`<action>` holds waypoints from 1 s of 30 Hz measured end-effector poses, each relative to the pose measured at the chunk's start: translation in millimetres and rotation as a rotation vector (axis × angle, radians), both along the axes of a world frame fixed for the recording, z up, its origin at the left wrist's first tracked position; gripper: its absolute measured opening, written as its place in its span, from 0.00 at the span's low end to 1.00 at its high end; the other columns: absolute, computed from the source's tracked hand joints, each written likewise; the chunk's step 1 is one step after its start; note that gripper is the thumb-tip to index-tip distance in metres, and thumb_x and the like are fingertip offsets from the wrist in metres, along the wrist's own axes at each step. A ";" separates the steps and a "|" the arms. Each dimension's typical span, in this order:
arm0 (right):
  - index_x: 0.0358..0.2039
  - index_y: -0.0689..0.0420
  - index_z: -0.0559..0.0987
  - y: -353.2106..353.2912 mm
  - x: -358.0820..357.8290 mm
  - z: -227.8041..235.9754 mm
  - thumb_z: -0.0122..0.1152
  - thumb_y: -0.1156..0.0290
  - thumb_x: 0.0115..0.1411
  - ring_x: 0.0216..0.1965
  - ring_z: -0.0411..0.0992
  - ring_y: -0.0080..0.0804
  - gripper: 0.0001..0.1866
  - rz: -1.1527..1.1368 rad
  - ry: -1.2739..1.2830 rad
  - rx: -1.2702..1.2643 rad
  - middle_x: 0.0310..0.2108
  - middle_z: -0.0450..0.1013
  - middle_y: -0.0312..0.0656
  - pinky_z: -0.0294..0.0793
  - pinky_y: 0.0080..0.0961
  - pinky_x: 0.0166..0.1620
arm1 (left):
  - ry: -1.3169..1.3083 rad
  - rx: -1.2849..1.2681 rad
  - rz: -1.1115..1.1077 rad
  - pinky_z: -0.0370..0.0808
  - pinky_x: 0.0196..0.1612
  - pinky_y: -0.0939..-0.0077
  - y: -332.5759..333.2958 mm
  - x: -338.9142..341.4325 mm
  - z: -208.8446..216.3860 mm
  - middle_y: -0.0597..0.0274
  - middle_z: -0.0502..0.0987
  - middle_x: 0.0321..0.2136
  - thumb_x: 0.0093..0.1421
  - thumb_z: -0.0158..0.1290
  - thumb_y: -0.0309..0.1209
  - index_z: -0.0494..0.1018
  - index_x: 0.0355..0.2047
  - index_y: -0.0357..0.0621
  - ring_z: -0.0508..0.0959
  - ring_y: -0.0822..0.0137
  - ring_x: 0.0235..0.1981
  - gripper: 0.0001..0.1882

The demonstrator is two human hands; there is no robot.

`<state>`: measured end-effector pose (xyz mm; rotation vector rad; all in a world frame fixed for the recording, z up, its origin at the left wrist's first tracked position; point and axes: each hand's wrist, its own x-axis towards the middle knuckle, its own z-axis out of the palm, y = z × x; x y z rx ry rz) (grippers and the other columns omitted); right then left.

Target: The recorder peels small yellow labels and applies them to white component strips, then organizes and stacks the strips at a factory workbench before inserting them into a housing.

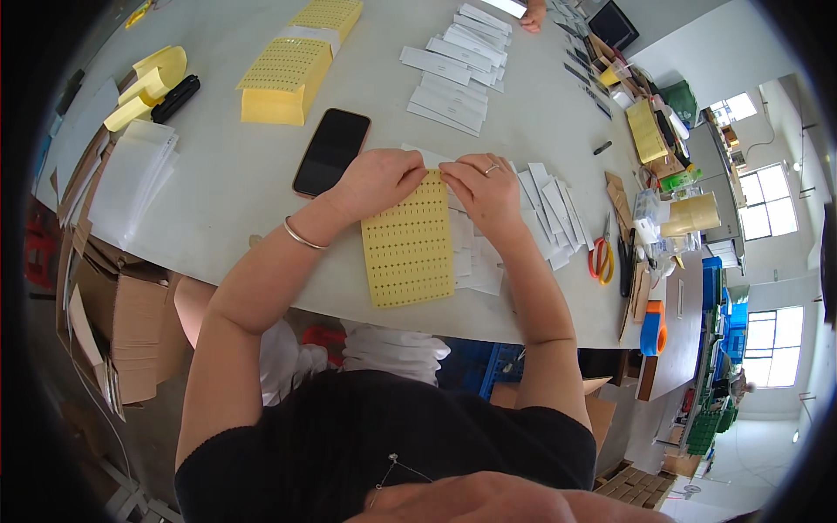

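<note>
A yellow card (pixel 408 248) printed with rows of small dark marks hangs over the table's near edge area, its top between my two hands. My left hand (pixel 377 181) is closed, pinching the card's upper edge near the middle. At the upper right corner of the card, my right hand (pixel 486 187) is closed in a pinch too; its fingertips partly cover that corner. White paper slips (pixel 478 264) lie behind and to the right of the card, partly hidden by it. A black phone (pixel 333 150) rests just beyond my left wrist.
Banded yellow cards (pixel 288 65) stand stacked at the far left, and white slips (pixel 458 61) are fanned farther back. More slips (pixel 552 209), scissors (pixel 602 259) and an orange-and-blue tape roll (pixel 653 329) lie right. Another person's hand (pixel 533 16) shows at the far edge.
</note>
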<state>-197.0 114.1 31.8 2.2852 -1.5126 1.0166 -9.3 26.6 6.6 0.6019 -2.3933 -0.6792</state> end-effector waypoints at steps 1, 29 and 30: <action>0.30 0.52 0.80 0.6 0.5 0.9 0.65 0.73 0.49 0.29 0.71 0.33 0.07 0.000 0.064 -0.022 0.28 0.73 0.33 0.69 0.29 0.36 | -0.015 0.065 0.002 0.71 0.31 0.60 -0.8 0.3 -0.2 0.52 0.74 0.21 0.60 0.47 0.35 0.69 0.26 0.39 0.75 0.52 0.27 0.12; 0.45 0.50 0.76 -140.7 -62.4 -36.0 0.65 0.63 0.49 0.41 0.72 0.37 0.21 -0.407 -0.205 0.571 0.38 0.74 0.41 0.70 0.35 0.46 | 0.006 0.063 0.045 0.71 0.28 0.63 -4.6 1.9 -9.5 0.53 0.74 0.20 0.60 0.48 0.34 0.72 0.27 0.40 0.75 0.53 0.24 0.11; 0.48 0.50 0.74 -134.6 -63.5 -34.1 0.65 0.62 0.50 0.42 0.72 0.38 0.24 -0.327 -0.149 0.562 0.38 0.74 0.43 0.70 0.35 0.46 | 0.008 0.058 0.044 0.71 0.28 0.63 -3.7 2.1 -9.5 0.53 0.74 0.20 0.60 0.48 0.35 0.72 0.27 0.40 0.75 0.53 0.24 0.11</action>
